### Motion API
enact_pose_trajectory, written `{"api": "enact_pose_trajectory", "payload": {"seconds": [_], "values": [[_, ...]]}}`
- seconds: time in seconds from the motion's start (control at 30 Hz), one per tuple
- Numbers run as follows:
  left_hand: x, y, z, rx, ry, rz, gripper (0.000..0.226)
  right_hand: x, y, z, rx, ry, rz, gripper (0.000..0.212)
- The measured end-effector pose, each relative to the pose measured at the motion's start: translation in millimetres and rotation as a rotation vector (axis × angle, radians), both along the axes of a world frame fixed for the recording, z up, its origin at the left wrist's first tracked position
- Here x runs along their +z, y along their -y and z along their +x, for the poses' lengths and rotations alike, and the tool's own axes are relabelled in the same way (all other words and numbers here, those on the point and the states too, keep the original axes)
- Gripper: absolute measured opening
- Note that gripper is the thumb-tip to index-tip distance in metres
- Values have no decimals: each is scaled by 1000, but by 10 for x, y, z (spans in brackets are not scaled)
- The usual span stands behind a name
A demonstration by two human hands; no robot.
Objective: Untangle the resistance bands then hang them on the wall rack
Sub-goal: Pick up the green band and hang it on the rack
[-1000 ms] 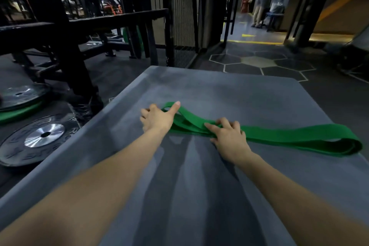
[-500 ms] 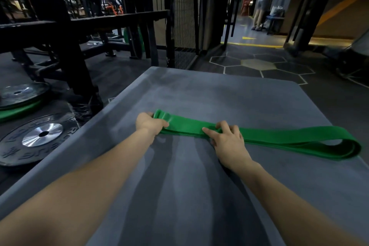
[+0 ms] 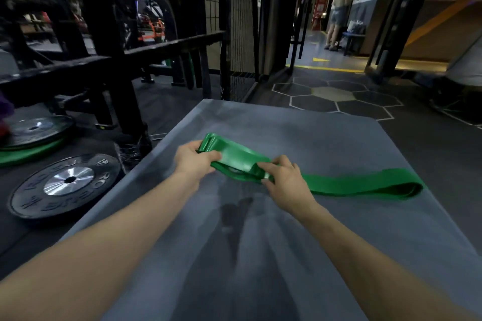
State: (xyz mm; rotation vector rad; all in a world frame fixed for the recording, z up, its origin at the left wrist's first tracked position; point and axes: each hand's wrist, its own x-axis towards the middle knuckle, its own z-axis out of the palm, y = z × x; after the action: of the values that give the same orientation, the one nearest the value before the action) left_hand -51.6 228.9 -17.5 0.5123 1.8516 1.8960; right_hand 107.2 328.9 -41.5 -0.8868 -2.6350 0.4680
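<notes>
Both hands have closed on the green resistance band [image 3: 352, 185] and raised its near end off the table [image 3: 300, 255], where a moment ago that end lay flat under flatter fingers.

Off to the left, on the floor, lie black weight plates [image 3: 65, 185], with a dark metal rack frame [image 3: 104, 47] standing behind them. Next comes the left hand [image 3: 194, 160], fingers curled round the folded end of the band and thumb pressed on top. Between the two hands the layers of band bunch up, slightly lifted and glossy. The right hand [image 3: 283, 177] pinches the band between thumb and fingertips a little farther along. From there the rest of the band runs flat across the table to the right, ending in a doubled-over loop near the table's right edge.

As for progress, only this one band is in view, and it looks close to untangled: the long run lies straight, though the layers between the hands may yet cross. Hanging has not begun; no wall rack can be made out with any certainty.
</notes>
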Motion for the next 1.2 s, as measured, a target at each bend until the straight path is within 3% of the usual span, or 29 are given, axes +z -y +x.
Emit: {"api": "enact_pose_trajectory", "payload": {"seconds": [0.23,0.4,0.57,0.83,0.97,1.1,1.2], "values": [[190,973,219,5,114,-58,22,378,1040,-214,209,-112,-117,58],[119,1524,254,94,267,-34,30,348,1498,-275,303,-33,-142,55],[-141,1957,278,148,433,-152,40,146,1871,-369,421,96,-174,62],[-293,2057,263,126,405,-176,46,-51,1892,-482,424,121,-164,67],[-347,2086,244,135,402,-220,37,-190,1984,-468,449,137,-127,72],[-234,2024,265,72,365,-188,21,-156,2005,-420,373,29,-48,64],[-90,1942,273,32,256,-170,30,-67,2018,-391,286,-59,4,57]]}}
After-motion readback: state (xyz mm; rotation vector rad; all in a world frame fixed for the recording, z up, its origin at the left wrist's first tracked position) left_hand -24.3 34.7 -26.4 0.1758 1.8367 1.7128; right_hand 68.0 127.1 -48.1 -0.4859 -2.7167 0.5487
